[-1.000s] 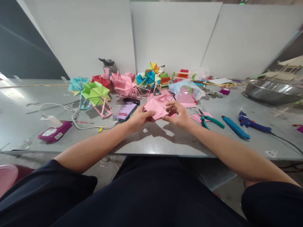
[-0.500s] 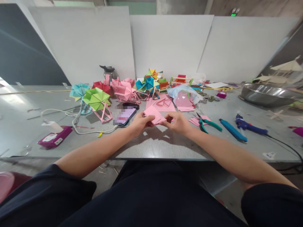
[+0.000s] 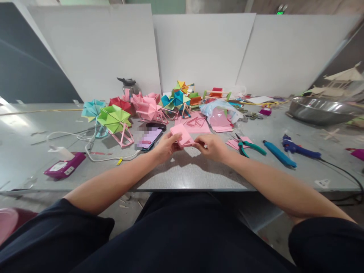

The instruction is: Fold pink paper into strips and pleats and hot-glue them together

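Observation:
Between my hands, raised over the front part of the table, is a folded piece of pink paper (image 3: 182, 135). My left hand (image 3: 167, 147) grips its left side, thumb on top and fingers beneath. At its lower right corner my right hand (image 3: 211, 147) pinches the edge between thumb and fingertips. Behind it on the table lie pink paper sheets (image 3: 182, 122) with a pink triangular frame (image 3: 196, 121) on them. A phone (image 3: 150, 138) rests left of the paper, its screen partly blurred out.
Folded paper wheels on stick stands, one green (image 3: 114, 118) and one pink (image 3: 147, 108), stand at the back left. Pliers (image 3: 250, 146), a blue-handled tool (image 3: 280, 154) and a glue gun (image 3: 301, 148) lie rightward. A metal bowl (image 3: 321, 112) sits far right, a purple box (image 3: 65, 167) left.
The folded pink paper has turned and tilted in my hands, so its folded layers at the right corner now stand apart. Both hands keep hold; the view has shifted slightly.

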Motion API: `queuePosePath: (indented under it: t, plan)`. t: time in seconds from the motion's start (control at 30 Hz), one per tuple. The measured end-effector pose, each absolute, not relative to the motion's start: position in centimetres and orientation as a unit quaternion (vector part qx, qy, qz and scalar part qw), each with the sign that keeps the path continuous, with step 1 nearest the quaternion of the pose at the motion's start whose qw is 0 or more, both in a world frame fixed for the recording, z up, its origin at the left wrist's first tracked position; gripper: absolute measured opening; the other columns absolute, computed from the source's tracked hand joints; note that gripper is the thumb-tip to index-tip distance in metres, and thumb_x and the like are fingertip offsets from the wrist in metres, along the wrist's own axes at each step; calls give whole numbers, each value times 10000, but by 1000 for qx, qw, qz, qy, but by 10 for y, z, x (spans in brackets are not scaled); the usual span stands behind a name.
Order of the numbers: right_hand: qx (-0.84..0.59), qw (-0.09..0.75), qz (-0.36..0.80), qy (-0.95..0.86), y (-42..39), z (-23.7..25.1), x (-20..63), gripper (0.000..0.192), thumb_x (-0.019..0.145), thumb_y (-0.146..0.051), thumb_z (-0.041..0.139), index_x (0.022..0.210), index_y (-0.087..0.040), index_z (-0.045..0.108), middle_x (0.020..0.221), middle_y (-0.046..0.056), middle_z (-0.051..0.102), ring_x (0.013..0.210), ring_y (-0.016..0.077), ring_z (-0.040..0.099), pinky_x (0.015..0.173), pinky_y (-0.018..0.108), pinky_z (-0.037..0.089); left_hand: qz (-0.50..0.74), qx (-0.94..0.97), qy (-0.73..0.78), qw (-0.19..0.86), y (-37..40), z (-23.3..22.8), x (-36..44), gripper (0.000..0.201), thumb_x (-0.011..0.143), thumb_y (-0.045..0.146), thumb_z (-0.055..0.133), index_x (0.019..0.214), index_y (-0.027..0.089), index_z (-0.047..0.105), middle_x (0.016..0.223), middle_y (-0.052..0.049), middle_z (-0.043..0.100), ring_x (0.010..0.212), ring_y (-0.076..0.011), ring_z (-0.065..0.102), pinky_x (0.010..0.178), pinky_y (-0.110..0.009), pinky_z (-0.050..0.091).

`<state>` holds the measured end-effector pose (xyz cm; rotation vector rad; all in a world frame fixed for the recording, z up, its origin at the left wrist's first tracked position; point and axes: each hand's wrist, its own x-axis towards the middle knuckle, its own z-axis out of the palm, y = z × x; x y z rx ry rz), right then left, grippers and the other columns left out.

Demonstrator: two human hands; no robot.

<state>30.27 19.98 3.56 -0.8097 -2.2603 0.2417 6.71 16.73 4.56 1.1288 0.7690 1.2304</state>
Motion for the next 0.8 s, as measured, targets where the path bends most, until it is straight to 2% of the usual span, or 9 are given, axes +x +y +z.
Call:
queuePosePath:
  t: [0.2,0.37,0.47,0.6,0.67,0.8]
  plan:
    - [-281,319,104,-899,203,31,302,264,1015,-448,677,840,-261,738,751,42,721,667,211,610,682,359,422,553,470,354,590,167,46,69,345,782,247,861,1076,246,680,982,-32,767,848,-181,721,830,-341,604]
    - [-234,275,111,-926,199,35,301,169,995,-342,681,881,-270,784,790,46,767,706,225,663,741,373,477,539,473,351,602,167,47,68,224,753,232,792,969,224,736,928,-44,760,808,-190,696,797,-333,593]
    - [-232,253,105,-933,204,48,311,134,934,-207,696,912,-278,808,867,48,811,778,240,703,799,390,500,531,468,344,617,164,47,67,215,754,235,740,967,208,757,935,-82,769,852,-242,724,783,-366,591]
    - [-323,279,95,-899,225,76,352,169,917,-188,687,971,-270,823,967,57,829,881,265,729,816,400,521,486,430,333,684,161,47,65,307,840,318,663,1078,156,769,1114,-187,795,1023,-331,765,896,-465,615]
    - [-392,291,103,-867,236,90,383,130,944,-257,686,951,-261,816,946,62,822,854,266,725,789,400,521,467,413,329,709,160,47,64,345,866,348,650,1121,146,763,1144,-210,799,1006,-337,764,900,-487,615]
    - [-537,234,68,-808,243,108,464,201,992,-363,678,896,-227,789,852,73,793,765,240,685,762,393,503,456,380,298,747,158,48,63,461,854,362,657,1249,136,732,1198,-230,800,946,-324,749,874,-502,609]
